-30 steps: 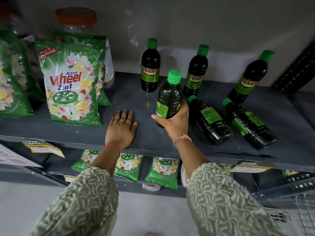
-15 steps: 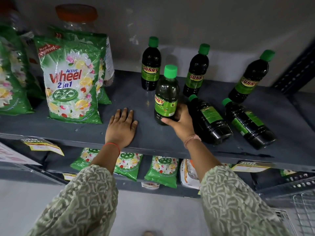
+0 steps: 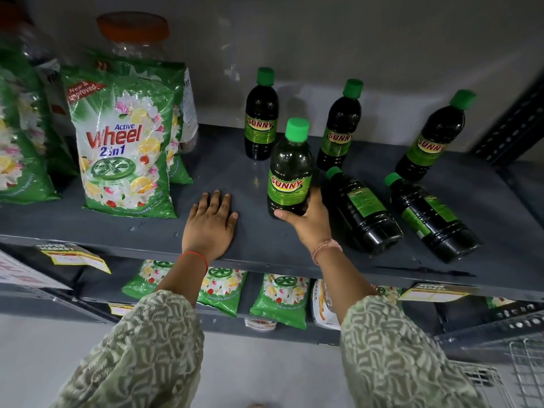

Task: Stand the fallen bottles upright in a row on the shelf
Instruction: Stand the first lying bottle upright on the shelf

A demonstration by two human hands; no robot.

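Green-capped bottle (image 3: 290,169) stands upright in your right hand (image 3: 309,219), fingers clamped around it; your left hand (image 3: 209,228) lies flat, fingers spread, on the shelf (image 3: 259,242).

I count on the shelf (image 3: 235,172): detergent bags (image 3: 123,148) left; three upright bottles (image 3: 260,119) behind; one upright bottle (image 3: 290,172) in front; two fallen bottles (image 3: 362,210) right

Right hand's fingers (image 3: 316,198) hidden behind bottle (image 3: 290,169); jar (image 3: 134,36) blurred.
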